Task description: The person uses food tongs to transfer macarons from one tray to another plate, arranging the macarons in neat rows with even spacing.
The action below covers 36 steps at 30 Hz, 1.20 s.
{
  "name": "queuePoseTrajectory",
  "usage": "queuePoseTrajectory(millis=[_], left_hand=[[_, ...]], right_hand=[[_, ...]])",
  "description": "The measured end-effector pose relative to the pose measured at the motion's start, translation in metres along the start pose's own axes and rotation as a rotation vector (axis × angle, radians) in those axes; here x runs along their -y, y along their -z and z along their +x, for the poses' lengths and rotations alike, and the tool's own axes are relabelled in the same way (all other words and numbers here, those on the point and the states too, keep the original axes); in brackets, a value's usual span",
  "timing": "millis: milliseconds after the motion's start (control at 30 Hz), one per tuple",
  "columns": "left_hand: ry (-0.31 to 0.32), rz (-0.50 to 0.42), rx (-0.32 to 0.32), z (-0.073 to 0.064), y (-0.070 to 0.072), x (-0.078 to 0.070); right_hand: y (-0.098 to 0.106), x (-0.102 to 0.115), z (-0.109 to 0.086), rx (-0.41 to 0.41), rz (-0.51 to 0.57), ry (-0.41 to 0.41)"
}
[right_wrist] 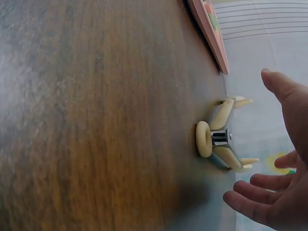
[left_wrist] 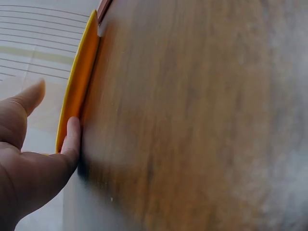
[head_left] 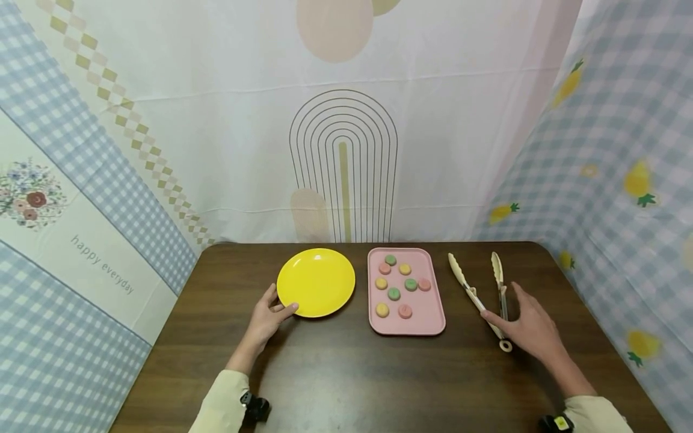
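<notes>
A round yellow plate (head_left: 316,281) lies on the table's left part. My left hand (head_left: 263,322) is at its near-left edge. In the left wrist view, a finger (left_wrist: 72,137) touches the plate's outer side while the thumb (left_wrist: 32,96) stays raised apart from it. Spread-legged tongs (head_left: 464,281) with cream tips and a ring at the hinge end lie at the right. Over their right leg and hinge end hovers my right hand (head_left: 535,331), its fingers spread and holding nothing. The right wrist view shows the tongs' ring (right_wrist: 204,139) beside that hand, with a gap between.
Between plate and tongs sits a pink tray (head_left: 414,326) bearing several small green, pink and yellow macarons (head_left: 394,294). The dark wooden table (head_left: 368,379) is bordered by patterned cloth (head_left: 238,150) at the back and sides.
</notes>
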<state>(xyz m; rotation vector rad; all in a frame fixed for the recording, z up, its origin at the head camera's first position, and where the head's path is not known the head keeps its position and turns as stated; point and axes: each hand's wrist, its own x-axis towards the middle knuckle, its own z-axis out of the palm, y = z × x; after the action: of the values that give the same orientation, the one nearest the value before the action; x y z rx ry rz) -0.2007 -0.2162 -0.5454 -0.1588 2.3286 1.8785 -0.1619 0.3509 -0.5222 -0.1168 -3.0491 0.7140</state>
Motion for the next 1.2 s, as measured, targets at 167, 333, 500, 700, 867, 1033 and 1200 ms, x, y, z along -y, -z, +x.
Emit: queuePoseTrajectory(millis=[167, 333, 500, 700, 867, 1033, 1200], left_hand=[[0.003, 0.031, 0.004, 0.003, -0.001, 0.002], [-0.029, 0.040, -0.021, 0.004, -0.002, 0.005], [-0.028, 0.040, -0.035, 0.004, -0.003, 0.008], [-0.016, 0.024, -0.036, 0.004, -0.004, 0.009], [-0.005, 0.032, -0.031, 0.002, -0.003, 0.007], [-0.001, 0.039, -0.031, 0.002, -0.002, 0.006], [0.002, 0.041, -0.031, 0.002, -0.002, 0.005]], right_hand=[[-0.006, -0.002, 0.005, 0.014, 0.018, -0.036], [-0.012, -0.001, 0.009, 0.028, 0.035, -0.064], [-0.015, 0.000, 0.012, 0.063, 0.035, -0.102], [-0.021, -0.001, 0.015, 0.064, 0.022, -0.102], [-0.026, -0.001, 0.018, 0.032, 0.009, -0.098], [-0.028, -0.001, 0.021, 0.003, -0.009, -0.093], [-0.028, 0.000, 0.023, 0.005, -0.029, -0.097]])
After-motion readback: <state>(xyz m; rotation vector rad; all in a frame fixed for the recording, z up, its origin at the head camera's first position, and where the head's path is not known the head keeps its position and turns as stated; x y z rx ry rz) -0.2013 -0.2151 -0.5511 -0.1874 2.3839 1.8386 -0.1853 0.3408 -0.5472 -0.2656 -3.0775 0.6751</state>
